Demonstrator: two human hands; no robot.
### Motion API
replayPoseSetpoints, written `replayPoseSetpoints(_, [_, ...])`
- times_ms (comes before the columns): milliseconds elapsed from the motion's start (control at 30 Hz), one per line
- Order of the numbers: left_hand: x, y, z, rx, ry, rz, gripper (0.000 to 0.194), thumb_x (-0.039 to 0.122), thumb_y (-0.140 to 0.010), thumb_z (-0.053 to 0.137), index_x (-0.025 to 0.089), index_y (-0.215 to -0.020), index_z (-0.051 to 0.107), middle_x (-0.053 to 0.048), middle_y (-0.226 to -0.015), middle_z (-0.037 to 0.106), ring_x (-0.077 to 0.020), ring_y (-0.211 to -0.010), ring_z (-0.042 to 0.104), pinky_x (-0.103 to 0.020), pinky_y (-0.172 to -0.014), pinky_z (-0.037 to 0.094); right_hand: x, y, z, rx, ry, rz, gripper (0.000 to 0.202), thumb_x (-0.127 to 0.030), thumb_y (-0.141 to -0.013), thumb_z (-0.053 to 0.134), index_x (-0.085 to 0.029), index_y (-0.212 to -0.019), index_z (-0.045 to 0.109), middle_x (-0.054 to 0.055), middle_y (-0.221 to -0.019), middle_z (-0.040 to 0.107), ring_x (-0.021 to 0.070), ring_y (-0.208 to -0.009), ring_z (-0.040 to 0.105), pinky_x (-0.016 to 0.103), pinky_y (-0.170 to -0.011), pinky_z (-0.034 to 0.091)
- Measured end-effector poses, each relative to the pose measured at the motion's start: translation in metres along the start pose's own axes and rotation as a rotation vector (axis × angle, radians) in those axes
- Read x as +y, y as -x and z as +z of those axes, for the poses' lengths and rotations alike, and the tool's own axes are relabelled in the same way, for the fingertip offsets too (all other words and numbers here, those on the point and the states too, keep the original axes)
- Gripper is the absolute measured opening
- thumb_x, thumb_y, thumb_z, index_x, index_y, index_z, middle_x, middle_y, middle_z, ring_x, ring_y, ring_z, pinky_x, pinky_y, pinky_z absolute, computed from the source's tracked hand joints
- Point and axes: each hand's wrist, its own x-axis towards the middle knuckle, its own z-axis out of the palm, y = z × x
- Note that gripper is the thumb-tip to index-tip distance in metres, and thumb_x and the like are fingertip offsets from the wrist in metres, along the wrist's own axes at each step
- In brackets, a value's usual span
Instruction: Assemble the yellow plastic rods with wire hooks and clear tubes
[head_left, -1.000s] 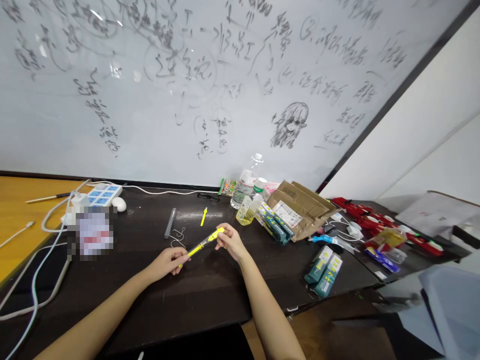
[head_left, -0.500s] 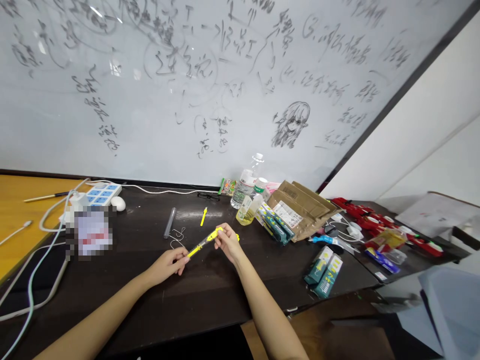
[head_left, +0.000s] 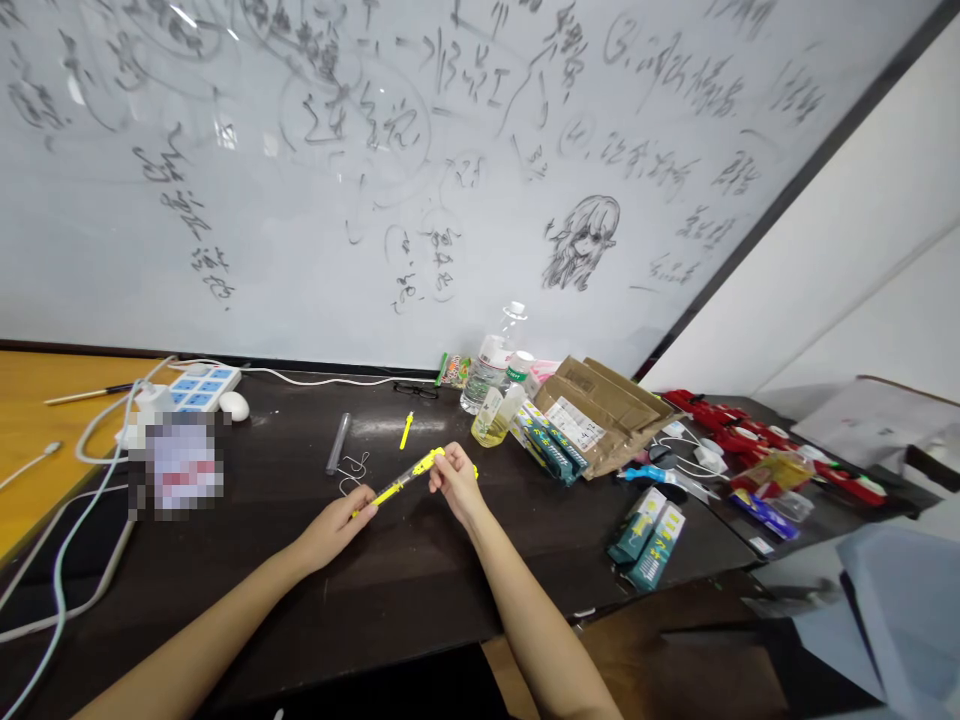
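A slim yellow stick-like tool with a clear section in its middle is held tilted just above the dark table. My left hand pinches its lower left end between thumb and fingers. My right hand has its fingers closed on the wider yellow upper end. A small yellow piece lies partly hidden behind the right hand. Beyond the hands rest a short yellow stick, a clear tube and bent thin wire.
Towards the back stand a water bottle and a cup of yellow liquid. Green boxes and brown cardboard are on the right. At left are a power strip, a white mouse and cables. A whiteboard rises behind.
My left hand has shifted slightly left along the tool, showing more of its yellow lower part. My right hand keeps its grip almost in place. The view has tilted slightly.
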Motion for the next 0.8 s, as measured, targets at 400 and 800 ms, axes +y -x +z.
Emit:
replayPoseSetpoints(400, [0.0, 0.0, 0.002, 0.184, -0.023, -0.113, 0.027, 0.041, -0.09, 0.034, 0.024, -0.103, 0.05, -0.003, -0.101, 0.058, -0.0201, -0.095, 0.054, -0.035, -0.088, 0.038, 0.003, 0.002, 0.007, 0.003, 0.041, -0.01, 0.028, -0.031, -0.07, 0.071, -0.02, -0.083, 0.048, -0.01, -0.059, 0.048, 0.0032, -0.038, 0.042, 0.018, -0.037, 0.044])
replayPoseSetpoints(800, [-0.011, -0.011, 0.009, 0.469, 0.69, -0.216, 0.049, 0.046, -0.072, 0.062, 0.023, -0.111, 0.044, -0.007, -0.116, 0.05, -0.0188, -0.099, 0.057, -0.033, -0.078, 0.052, 0.015, 0.002, 0.007, -0.021, 0.125, -0.048, 0.029, -0.031, -0.072, 0.068, -0.021, -0.084, 0.044, -0.01, -0.06, 0.049, 0.0031, -0.036, 0.043, 0.018, -0.036, 0.045])
